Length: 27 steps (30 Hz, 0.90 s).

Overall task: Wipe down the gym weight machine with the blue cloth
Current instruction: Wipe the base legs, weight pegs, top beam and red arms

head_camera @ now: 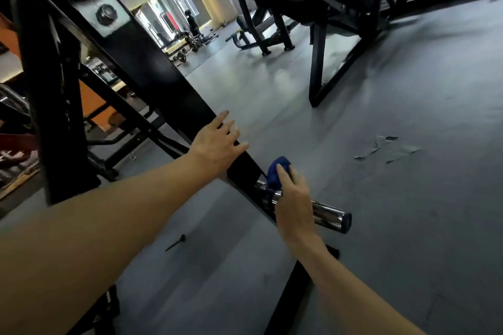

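The black weight machine's slanted steel beam (pixel 152 71) runs from the upper left down to the middle of the view. My left hand (pixel 217 141) rests flat on that beam with the fingers spread. A chrome weight peg (pixel 330 215) sticks out sideways from the beam's lower end. My right hand (pixel 292 198) grips the bunched blue cloth (pixel 275 174) and presses it where the peg meets the beam. Part of the peg is hidden under that hand.
Grey rubber flooring (pixel 381 226) spreads to the right, with a torn patch (pixel 386 148). A black pin (pixel 177 242) lies on the floor below my left arm. Another black bench machine (pixel 321 3) stands behind, and dumbbells (pixel 185 49) lie farther back.
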Each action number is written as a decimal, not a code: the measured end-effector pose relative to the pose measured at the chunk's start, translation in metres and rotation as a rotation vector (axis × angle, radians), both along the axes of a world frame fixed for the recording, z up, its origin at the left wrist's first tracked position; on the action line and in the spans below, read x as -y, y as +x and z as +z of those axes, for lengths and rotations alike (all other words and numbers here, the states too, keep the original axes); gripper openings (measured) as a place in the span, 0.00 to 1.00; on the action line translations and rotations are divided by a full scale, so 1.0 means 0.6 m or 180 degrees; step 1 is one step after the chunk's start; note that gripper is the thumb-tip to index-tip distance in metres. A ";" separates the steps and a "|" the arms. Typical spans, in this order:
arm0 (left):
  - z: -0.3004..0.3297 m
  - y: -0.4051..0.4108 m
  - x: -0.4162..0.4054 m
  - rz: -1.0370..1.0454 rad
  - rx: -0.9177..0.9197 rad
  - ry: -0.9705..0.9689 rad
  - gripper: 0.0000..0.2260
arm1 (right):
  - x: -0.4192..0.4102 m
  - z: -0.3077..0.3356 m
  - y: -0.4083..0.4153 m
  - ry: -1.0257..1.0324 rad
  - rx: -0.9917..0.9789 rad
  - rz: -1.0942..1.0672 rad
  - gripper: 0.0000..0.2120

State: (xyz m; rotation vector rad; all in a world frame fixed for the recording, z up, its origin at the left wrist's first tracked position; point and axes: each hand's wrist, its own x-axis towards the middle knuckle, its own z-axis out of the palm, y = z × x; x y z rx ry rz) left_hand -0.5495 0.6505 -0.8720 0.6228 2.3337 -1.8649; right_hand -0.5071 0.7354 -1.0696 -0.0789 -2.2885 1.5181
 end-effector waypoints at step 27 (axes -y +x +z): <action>-0.115 -0.004 0.078 -0.0674 -0.0517 -0.0015 0.34 | 0.133 -0.035 -0.053 0.0778 -0.0393 -0.0581 0.32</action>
